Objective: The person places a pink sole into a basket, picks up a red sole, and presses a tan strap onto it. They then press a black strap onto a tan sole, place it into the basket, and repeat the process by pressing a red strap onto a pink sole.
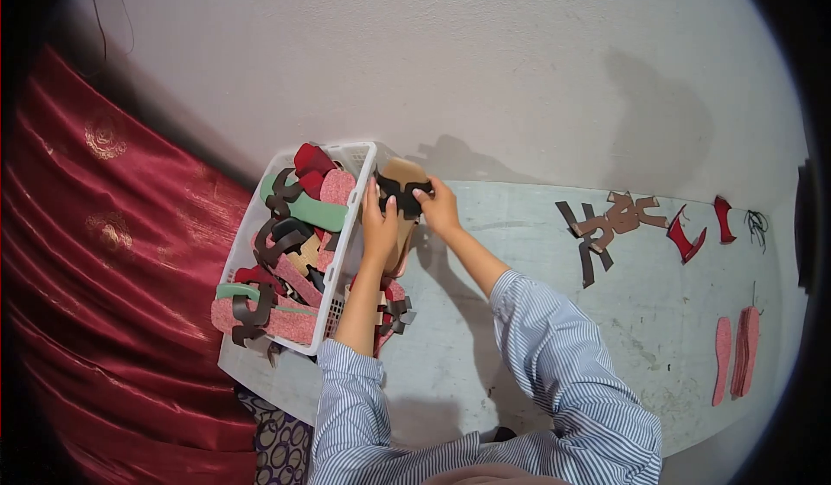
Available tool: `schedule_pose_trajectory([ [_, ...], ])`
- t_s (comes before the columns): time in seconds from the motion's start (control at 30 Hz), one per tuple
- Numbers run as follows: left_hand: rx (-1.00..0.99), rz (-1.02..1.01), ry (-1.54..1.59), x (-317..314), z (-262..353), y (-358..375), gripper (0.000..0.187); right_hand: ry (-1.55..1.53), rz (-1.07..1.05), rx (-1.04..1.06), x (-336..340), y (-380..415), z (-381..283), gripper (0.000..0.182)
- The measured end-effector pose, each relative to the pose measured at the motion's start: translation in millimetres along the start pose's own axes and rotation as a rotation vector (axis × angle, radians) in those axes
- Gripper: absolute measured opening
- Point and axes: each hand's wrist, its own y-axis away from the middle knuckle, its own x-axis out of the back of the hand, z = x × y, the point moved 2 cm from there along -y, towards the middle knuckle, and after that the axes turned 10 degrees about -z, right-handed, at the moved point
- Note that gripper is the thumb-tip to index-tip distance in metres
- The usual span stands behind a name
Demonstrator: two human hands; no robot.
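One tan sandal sole [403,169] with its black strap [415,201], right beside the white plastic basket [368,159]! We reckon an uneven pull could skew that strap, or a loose pinch drop everything. Our left hand [380,224] and right hand [440,208] grip opposite sides, fingers nearly closed, thumbs over the strap.

Tan, elongated sandal sole [403,171]: rounded broad end toward 12 o'clock, remainder running toward 6, partly hidden. Black, cut-out strap piece [407,202] across it, 9 to 3; fixed or loose, cannot tell. Both held between left hand [378,219] and right hand [442,209].
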Motion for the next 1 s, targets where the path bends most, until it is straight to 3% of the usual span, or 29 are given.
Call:
schedule_pose_trajectory([
  [0.07,-0.019,-0.080,0.255,-7,11,-7,0.047,-0.050,-0.059,-0.025,25,4,-7,0.029],
  [0.13,-0.012,-0.089,0.312,-17,35,-3,0.046,-0.224,-0.108,-0.055,52,15,-9,0.027],
  [0.2,0.210,-0.222,0.627,-35,51,8,0.044,-0.247,-0.148,-0.104,82,40,-7,0.028],
  [0.23,0.164,-0.259,0.536,-45,56,17,0.042,-0.242,-0.154,-0.167,96,58,-8,0.029],
  [0.37,0.393,-0.352,0.720,-90,86,78,0.034,-0.266,-0.120,-0.349,140,132,0,0.030],
  [0.47,0.443,-0.413,0.726,-116,91,123,0.031,-0.218,-0.097,-0.427,159,179,14,0.030],
  [0.63,0.616,-0.283,0.763,-145,103,194,0.030,-0.042,-0.088,-0.502,167,241,23,0.026],
  [0.7,0.502,-0.129,0.370,-145,103,209,0.032,-0.025,-0.083,-0.433,164,255,26,0.026],
  [0.8,0.463,-0.007,0.332,-142,104,226,0.035,-0.022,-0.080,-0.423,157,269,31,0.026],
  [0.83,0.475,0.004,0.328,-130,114,227,0.035,-0.020,-0.095,-0.427,153,273,33,0.026],
  [0.9,0.627,-0.152,0.713,-114,127,229,0.035,-0.029,-0.079,-0.432,146,276,34,0.027],
  [1.0,0.641,-0.085,0.593,-105,114,236,0.032,-0.060,-0.098,-0.456,126,282,30,0.028],
])
